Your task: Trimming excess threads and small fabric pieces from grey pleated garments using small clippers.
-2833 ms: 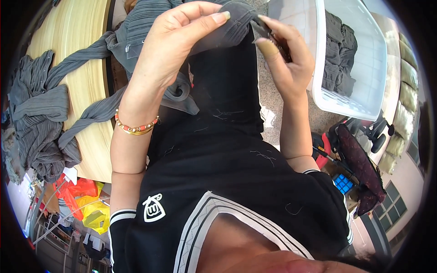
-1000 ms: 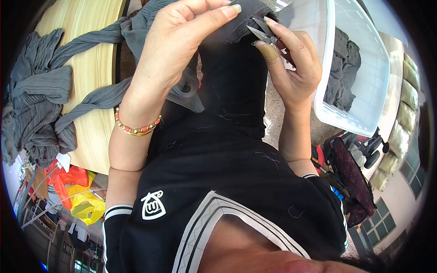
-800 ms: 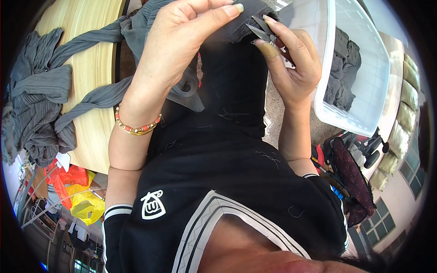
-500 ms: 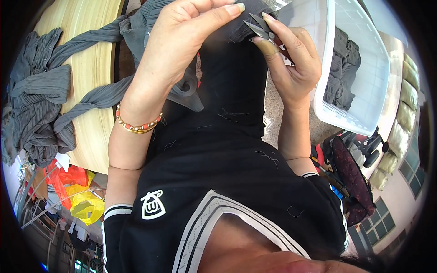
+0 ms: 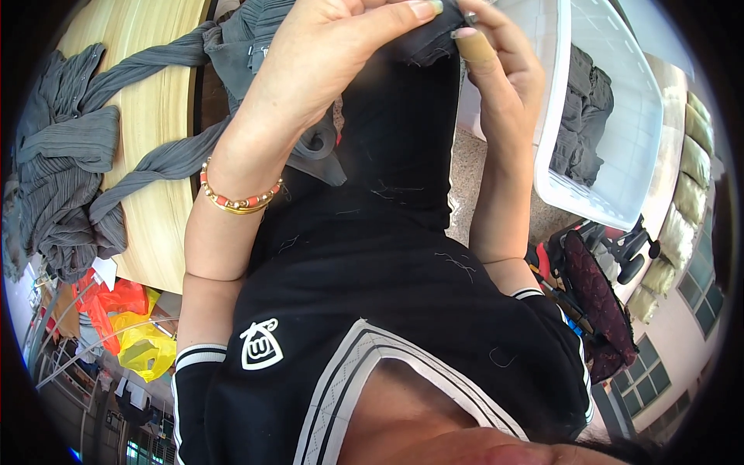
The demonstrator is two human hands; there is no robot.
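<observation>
At the top of the view my left hand [image 5: 329, 46] pinches a dark grey garment [image 5: 426, 43] between thumb and fingers. Loose threads hang from the cloth's lower edge. My right hand [image 5: 505, 81], with a tan covering on its thumb, is curled at the right edge of the same cloth. Only a small metal bit of the thread snips [image 5: 470, 17] shows by its fingertips; the fingers hide the remainder. More grey cloth [image 5: 318, 159] hangs below my left wrist.
On the left, twisted grey ribbed garments [image 5: 66, 163] lie across a wooden table [image 5: 155, 240]. To the right stands a white plastic bin [image 5: 620, 147] with dark folded cloth [image 5: 577, 116] inside. Red and yellow bags [image 5: 143, 345] are below the table, and a dark red padded seat [image 5: 597, 302] is under the bin.
My right hand has turned and moved slightly up, and the snips' blades, plainly visible before, are now mostly hidden. The left hand has shifted a little right with the cloth.
</observation>
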